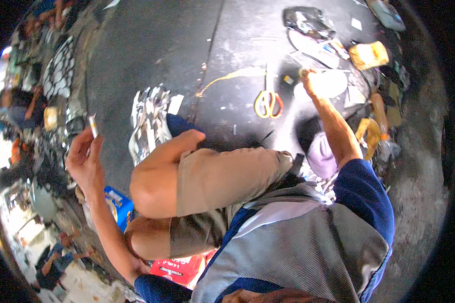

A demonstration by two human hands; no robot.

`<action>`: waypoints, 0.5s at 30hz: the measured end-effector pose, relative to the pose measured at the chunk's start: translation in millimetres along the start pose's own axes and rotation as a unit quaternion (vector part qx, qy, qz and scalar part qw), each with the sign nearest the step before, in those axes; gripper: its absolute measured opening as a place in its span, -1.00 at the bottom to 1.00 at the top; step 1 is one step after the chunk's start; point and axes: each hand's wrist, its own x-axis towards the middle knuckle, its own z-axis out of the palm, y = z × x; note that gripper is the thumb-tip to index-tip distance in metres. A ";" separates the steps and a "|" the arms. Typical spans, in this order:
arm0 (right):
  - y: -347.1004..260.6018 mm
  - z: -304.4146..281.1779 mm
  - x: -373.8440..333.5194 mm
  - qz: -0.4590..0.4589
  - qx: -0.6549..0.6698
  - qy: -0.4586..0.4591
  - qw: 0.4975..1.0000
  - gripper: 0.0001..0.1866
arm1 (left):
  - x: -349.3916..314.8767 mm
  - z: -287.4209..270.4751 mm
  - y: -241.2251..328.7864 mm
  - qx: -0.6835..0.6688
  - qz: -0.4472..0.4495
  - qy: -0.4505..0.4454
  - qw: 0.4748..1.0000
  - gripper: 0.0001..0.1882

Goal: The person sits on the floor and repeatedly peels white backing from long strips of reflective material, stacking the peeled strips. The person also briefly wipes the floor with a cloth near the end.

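My left hand (pixel 87 162) is raised off to the left, beyond my bent knees. Its fingers are closed round a cigarette (pixel 93 126) that points up and away. On the right, my right arm reaches forward, and my right hand (pixel 312 85) is over the dark work surface beside a bright, washed-out white patch (pixel 333 82). Its fingers look pinched together, but what is in them is too small to make out. Scissors (pixel 269 103) with yellow and orange handles lie left of that hand. A thin yellow strip (pixel 233 76) trails leftward from near their blades.
Shiny pale strips (pixel 149 121) are heaped beyond my knees. A black plastic bag (pixel 307 22), a yellow block-like bundle (pixel 369 54) and a yellow-brown piece (pixel 368 135) lie at the right. A blue packet (pixel 119 207) and a red box (pixel 174 270) are by my legs. People are at far left.
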 end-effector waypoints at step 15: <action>-115.7 10.0 -8.4 -0.120 -0.364 -0.048 0.922 -0.88 | -1.3 -4.8 -32.8 -0.004 0.030 -0.038 0.999 -0.78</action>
